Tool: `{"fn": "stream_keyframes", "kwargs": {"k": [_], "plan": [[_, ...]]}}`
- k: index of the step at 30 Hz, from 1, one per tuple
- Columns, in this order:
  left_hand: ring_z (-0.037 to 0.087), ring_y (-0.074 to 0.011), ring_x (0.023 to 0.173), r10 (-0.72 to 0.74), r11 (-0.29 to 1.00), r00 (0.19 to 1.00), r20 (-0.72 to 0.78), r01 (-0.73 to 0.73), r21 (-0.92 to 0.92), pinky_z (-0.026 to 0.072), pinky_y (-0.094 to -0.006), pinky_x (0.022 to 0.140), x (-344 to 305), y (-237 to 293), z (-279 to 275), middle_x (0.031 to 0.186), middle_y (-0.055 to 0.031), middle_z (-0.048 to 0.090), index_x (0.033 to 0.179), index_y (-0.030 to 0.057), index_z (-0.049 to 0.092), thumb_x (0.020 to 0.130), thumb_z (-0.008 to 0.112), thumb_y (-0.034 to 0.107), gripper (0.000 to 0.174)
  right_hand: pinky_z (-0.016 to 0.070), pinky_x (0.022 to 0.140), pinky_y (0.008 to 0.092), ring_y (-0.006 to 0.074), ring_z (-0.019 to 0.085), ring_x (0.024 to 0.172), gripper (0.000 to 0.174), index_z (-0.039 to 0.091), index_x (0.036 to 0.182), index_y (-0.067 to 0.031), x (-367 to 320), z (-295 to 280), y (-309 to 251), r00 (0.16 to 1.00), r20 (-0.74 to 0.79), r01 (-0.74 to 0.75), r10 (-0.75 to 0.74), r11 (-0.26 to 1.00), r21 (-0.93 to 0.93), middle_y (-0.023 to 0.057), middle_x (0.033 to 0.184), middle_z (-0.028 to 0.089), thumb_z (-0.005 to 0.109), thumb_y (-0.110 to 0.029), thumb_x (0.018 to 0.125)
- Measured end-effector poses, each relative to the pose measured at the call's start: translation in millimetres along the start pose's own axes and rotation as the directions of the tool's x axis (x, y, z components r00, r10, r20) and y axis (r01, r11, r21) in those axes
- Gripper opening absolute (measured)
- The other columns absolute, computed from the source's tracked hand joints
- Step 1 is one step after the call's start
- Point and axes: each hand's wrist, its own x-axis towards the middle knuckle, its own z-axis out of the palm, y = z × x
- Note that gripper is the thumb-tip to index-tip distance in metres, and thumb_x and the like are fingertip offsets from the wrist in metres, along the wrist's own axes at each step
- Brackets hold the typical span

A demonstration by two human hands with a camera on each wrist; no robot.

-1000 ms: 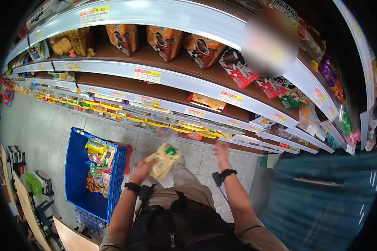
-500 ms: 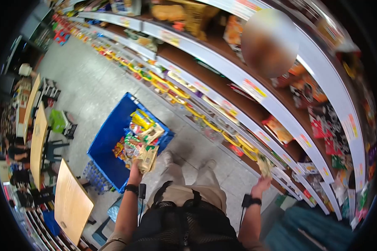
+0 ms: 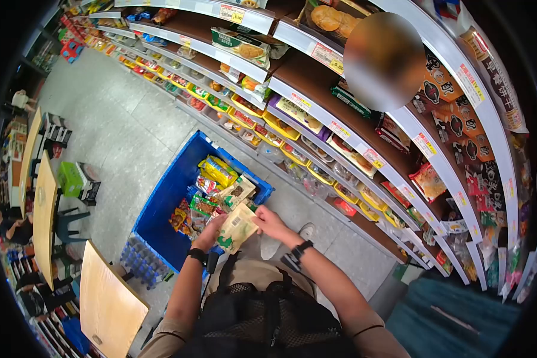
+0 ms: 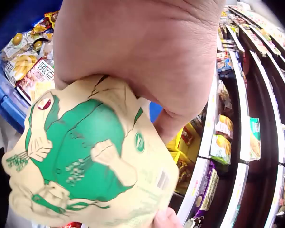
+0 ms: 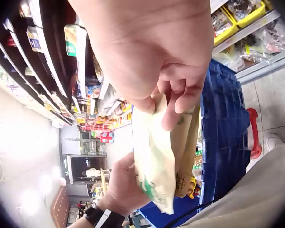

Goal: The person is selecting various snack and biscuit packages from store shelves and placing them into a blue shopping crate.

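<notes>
Cream paper snack packets point(image 3: 237, 228) with green print are between my two hands, in front of my body. My left hand point(image 3: 207, 234) grips them at one side. From the other side, my right hand point(image 3: 269, 224) pinches the edge. In the right wrist view, one cream packet point(image 5: 154, 152) overlaps another point(image 5: 184, 147), with right fingertips curled at their top edges. The left wrist view shows a green apron figure on the packet face point(image 4: 85, 152); my left palm covers its upper edge. Close by stands a blue crate point(image 3: 161, 197) holding several colourful snack packets point(image 3: 218, 173).
Tiered shelves of packaged snacks point(image 3: 340, 128) run along the right, with yellow-edged bins point(image 3: 280, 126) low down. Blue-capped bottles point(image 3: 144, 262) stand beside the crate. Wooden tables point(image 3: 110, 298) and a green box point(image 3: 71, 179) are at left. A teal cover point(image 3: 453, 322) lies at lower right.
My right hand has come away from the shelf with a packet and joined my left hand at the packets. The view has turned left, bringing the crate nearer the middle.
</notes>
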Motion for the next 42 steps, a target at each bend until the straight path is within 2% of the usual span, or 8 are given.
{"fn": "stream_keyframes", "kwargs": {"k": [8, 15, 19, 23, 25, 31, 37, 42], "plan": [[0.063, -0.0124, 0.09, -0.154, 0.983, 0.946, -0.286, 0.118, -0.141, 0.0503, -0.026, 0.078, 14.4, -0.2, -41.6, 0.106, -0.0043, 0.066, 0.124, 0.0018, 0.056, 0.084, 0.072, 0.016, 0.045, 0.0507, 0.061, 0.0258, 0.0137, 0.062, 0.071, 0.032, 0.046, 0.114, -0.0023, 29.3, 31.5, 25.9, 0.916, -0.396, -0.009, 0.067, 0.989, 0.146, 0.0075, 0.088, 0.062, 0.06, -0.024, 0.095], [0.063, -0.0123, 0.086, -0.098, 0.974, 0.961, -0.258, 0.039, -0.224, 0.0499, -0.0256, 0.076, 87.6, -68.8, -62.4, 0.101, -0.0038, 0.067, 0.115, 0.002, 0.061, 0.085, 0.07, 0.012, 0.033, 0.05, 0.062, 0.0271, 0.014, 0.063, 0.074, 0.022, 0.058, 0.101, -0.0029, -114.4, -36.6, 120.0, 0.752, -0.591, -0.318, 0.293, 0.946, 0.064, 0.0064, 0.087, 0.065, 0.054, -0.023, 0.094], [0.058, -0.033, 0.108, 0.14, 0.87, 0.919, -0.369, 0.063, 0.489, 0.0459, -0.0417, 0.092, 129.1, -167.3, -68.1, 0.115, -0.0203, 0.061, 0.128, -0.002, 0.047, 0.073, 0.079, 0.018, 0.067, 0.0507, 0.056, 0.0302, 0.0162, 0.064, 0.061, 0.03, 0.058, 0.098, 0.0024, -181.1, -37.1, 125.6, 0.551, -0.67, -0.47, 0.498, 0.848, 0.243, 0.0102, 0.081, 0.068, 0.056, -0.026, 0.091], [0.043, -0.0461, 0.118, 0.139, 0.812, 0.836, -0.531, 0.21, 0.544, 0.0396, -0.0464, 0.098, 105.1, -148.3, -49.5, 0.128, -0.0293, 0.042, 0.131, -0.0037, 0.04, 0.071, 0.077, 0.021, 0.075, 0.0526, 0.06, 0.0353, 0.024, 0.066, 0.064, 0.027, 0.059, 0.097, 0.001, -210.3, -45.3, 148.5, 0.534, -0.692, -0.566, 0.487, 0.813, 0.136, 0.0136, 0.081, 0.069, 0.057, -0.025, 0.089], [0.044, -0.045, 0.117, 0.186, 0.836, 0.803, -0.567, 0.174, 0.521, 0.0395, -0.0464, 0.097, 90.5, -143.7, -52.7, 0.126, -0.0283, 0.043, 0.129, -0.0036, 0.041, 0.073, 0.075, 0.021, 0.07, 0.0531, 0.069, 0.0415, 0.0344, 0.065, 0.075, 0.023, 0.061, 0.096, -0.0018, -210.0, -52.1, 152.9, 0.549, -0.794, -0.711, 0.261, 0.645, -0.28, 0.0169, 0.086, 0.068, 0.057, -0.023, 0.087], [0.051, -0.0378, 0.105, 0.262, 0.78, 0.705, -0.659, 0.247, 0.574, 0.0444, -0.0451, 0.089, 74.0, -170.3, -65.5, 0.118, -0.023, 0.047, 0.119, -0.0027, 0.049, 0.08, 0.067, 0.017, 0.047, 0.0489, 0.085, 0.0449, 0.0393, 0.06, 0.097, 0.022, 0.062, 0.101, -0.0043, -124.1, -117.9, 141.6, 0.59, -0.805, -0.616, 0.054, 0.675, -0.406, 0.0201, 0.103, 0.063, 0.057, -0.02, 0.087], [0.058, -0.0207, 0.073, 0.15, 0.871, 0.698, -0.7, 0.242, 0.427, 0.0459, -0.0321, 0.064, 14.5, -73.9, 5.0, 0.099, -0.0122, 0.056, 0.108, 0.0009, 0.054, 0.087, 0.059, 0.006, 0.022, 0.031, 0.108, 0.0497, 0.0477, 0.037, 0.124, 0.063, 0.029, 0.14, 0.0027, 21.7, -238.9, 183.0, 0.773, -0.574, -0.411, -0.27, 0.477, -0.777, 0.0281, 0.134, 0.038, 0.057, -0.012, 0.085], [0.057, -0.0259, 0.083, 0.186, 0.812, 0.717, -0.671, 0.273, 0.517, 0.0444, -0.0356, 0.071, 27.2, -82.5, 44.6, 0.103, -0.0155, 0.056, 0.109, -0.0004, 0.053, 0.086, 0.057, 0.002, 0.024, 0.0338, 0.102, 0.0542, 0.0479, 0.042, 0.12, 0.06, 0.039, 0.134, 0.0013, 93.3, -303.0, 216.5, 0.651, -0.683, -0.697, -0.331, 0.094, -0.711, 0.0289, 0.128, 0.046, 0.061, -0.018, 0.083]]}}
